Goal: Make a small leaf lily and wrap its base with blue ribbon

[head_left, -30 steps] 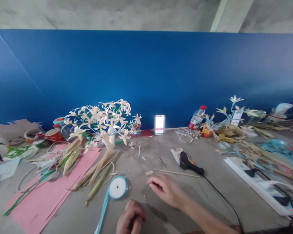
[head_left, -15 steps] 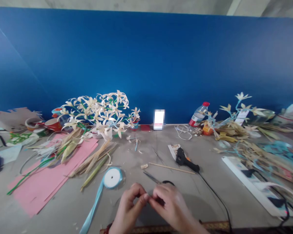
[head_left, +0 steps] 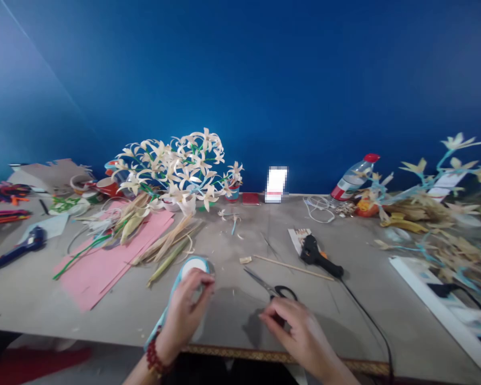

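My left hand point(head_left: 186, 302), with a dark red bead bracelet point(head_left: 156, 358) at the wrist, is over the spool of light blue ribbon point(head_left: 194, 263) and hides part of it. Its thumb and fingers are closed together; anything between them is too small to make out. My right hand point(head_left: 292, 323) hovers near the table's front edge with its fingertips pinched, and I cannot tell what they hold. Just beyond it lie black-handled scissors point(head_left: 270, 286), blades pointing away to the left. A thin stick point(head_left: 292, 267) and a small tan piece point(head_left: 246, 260) lie farther back.
Right of centre, a black glue gun point(head_left: 320, 256) trails its cord to the front edge. A white power strip point(head_left: 428, 310) lies at the right. Pink sheets point(head_left: 100, 272) and dried husks point(head_left: 168, 246) cover the left. White husk flowers point(head_left: 184, 171) and a bottle point(head_left: 355, 179) stand behind.
My hands were pinched together at the fingertips; now they are apart. The left has moved left and up over the ribbon spool, the right slightly right. The view has tilted down.
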Action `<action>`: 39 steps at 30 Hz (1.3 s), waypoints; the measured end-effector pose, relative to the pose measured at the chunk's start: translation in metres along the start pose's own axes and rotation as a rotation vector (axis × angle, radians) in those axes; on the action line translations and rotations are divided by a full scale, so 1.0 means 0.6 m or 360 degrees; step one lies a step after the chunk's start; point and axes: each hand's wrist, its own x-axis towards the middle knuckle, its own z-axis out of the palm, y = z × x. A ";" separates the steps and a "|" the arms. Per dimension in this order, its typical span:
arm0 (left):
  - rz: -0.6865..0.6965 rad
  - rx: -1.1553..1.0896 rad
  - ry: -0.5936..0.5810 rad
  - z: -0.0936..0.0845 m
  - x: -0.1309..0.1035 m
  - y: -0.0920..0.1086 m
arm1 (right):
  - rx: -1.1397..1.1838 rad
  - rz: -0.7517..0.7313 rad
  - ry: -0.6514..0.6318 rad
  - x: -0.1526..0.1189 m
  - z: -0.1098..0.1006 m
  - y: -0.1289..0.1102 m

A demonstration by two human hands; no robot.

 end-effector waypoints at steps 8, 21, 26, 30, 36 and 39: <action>0.0249 0.0264 -0.0070 -0.064 -0.001 -0.046 | -0.0136 -0.0032 0.0179 -0.011 -0.015 0.028; 0.0233 0.0889 0.0141 -0.120 0.054 -0.088 | -0.0608 -0.0151 0.0295 -0.036 -0.019 0.104; 0.0144 0.1016 0.0045 -0.138 0.067 -0.090 | -0.0658 -0.0254 0.0410 -0.037 -0.014 0.121; 0.0185 0.1054 -0.0115 -0.138 0.082 -0.096 | -0.0659 -0.0234 0.0468 -0.038 -0.006 0.124; 0.0153 0.1027 -0.0184 -0.098 0.109 -0.115 | -0.0637 -0.0127 0.0439 -0.045 -0.004 0.107; 0.0140 0.0869 -0.0145 -0.079 0.121 -0.118 | -0.0628 -0.0085 0.0441 -0.049 -0.006 0.098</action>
